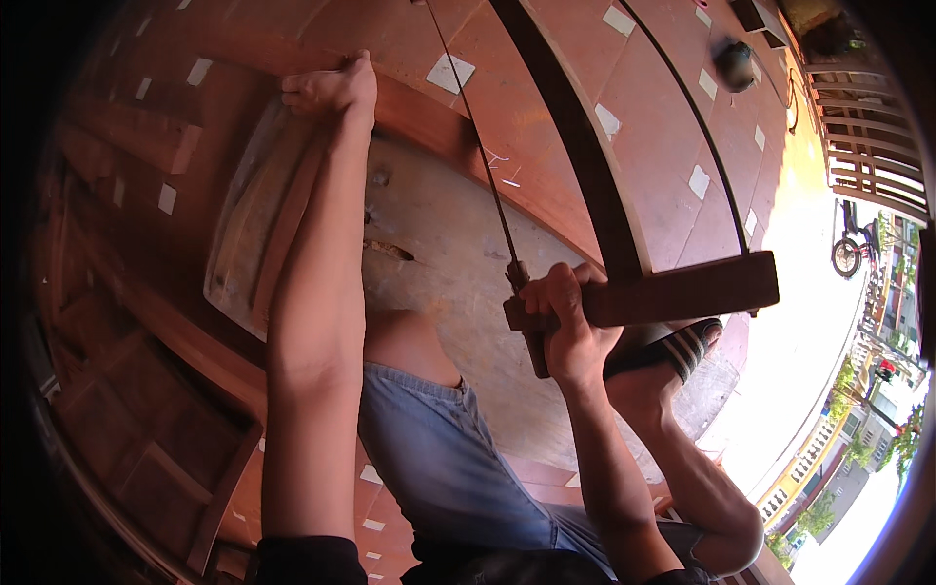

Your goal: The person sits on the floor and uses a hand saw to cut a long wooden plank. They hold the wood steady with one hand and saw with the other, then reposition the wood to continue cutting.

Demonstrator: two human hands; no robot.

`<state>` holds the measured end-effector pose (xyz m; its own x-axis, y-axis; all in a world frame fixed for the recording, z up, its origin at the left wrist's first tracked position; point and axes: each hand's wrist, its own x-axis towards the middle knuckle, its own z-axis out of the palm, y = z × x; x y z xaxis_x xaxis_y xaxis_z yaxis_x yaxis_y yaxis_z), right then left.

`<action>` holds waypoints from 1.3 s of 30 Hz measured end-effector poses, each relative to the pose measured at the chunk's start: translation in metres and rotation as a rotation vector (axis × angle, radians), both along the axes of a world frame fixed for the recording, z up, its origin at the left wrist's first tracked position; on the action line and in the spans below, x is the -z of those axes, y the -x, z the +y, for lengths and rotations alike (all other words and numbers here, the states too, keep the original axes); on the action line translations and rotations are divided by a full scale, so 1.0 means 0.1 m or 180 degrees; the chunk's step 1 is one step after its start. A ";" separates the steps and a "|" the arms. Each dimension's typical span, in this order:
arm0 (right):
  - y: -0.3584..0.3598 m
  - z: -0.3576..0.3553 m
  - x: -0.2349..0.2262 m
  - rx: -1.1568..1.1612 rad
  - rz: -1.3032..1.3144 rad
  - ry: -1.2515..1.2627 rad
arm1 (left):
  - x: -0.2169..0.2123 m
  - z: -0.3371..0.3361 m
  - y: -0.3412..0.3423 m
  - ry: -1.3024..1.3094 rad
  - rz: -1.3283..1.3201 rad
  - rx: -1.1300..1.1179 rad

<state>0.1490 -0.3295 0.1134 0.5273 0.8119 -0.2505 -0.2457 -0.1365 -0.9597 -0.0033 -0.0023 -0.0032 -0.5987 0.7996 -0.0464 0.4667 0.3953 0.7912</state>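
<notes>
My right hand [575, 327] is wrapped round the handle end of a wooden frame saw [575, 136]. The thin blade runs away from that hand over a reddish wooden plank [439, 119] with white marks on it. The saw's dark middle bar and its thin outer tension line stretch toward the far edge. At the far left, my left hand [336, 90] bears on the plank, its fingers curled together at the wood; the palm side is hidden. Beneath the plank lies a worn, broad wooden board [448, 210] with a dark hole. My knee and my sandalled foot rest on this board.
Wooden frames and beams [146, 312] crowd the left side. Reddish floor tiles [546, 88] with small white squares surround the work. A dark rounded object [733, 64] sits at the far right, near a slatted wooden piece [868, 136]. A motorbike [853, 244] stands outside in bright light.
</notes>
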 end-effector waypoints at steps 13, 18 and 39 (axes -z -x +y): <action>0.09 0.15 0.07 0.0023 0.0098 -0.0177 | 0.00 0.00 0.02 0.0146 0.0354 0.0008; -0.05 0.90 -0.54 -0.0458 0.0147 0.0142 | -0.08 -0.05 0.03 -0.0013 0.0322 -0.0004; -1.13 2.08 -1.74 -0.1409 -0.1694 0.0825 | -0.68 -0.56 0.08 -0.0080 0.2879 0.4969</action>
<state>0.2616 -0.1216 0.2869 0.2678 0.9263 -0.2649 0.3745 -0.3534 -0.8572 -0.0110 -0.0583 0.0650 0.7963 0.5866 -0.1474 0.6024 -0.7911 0.1059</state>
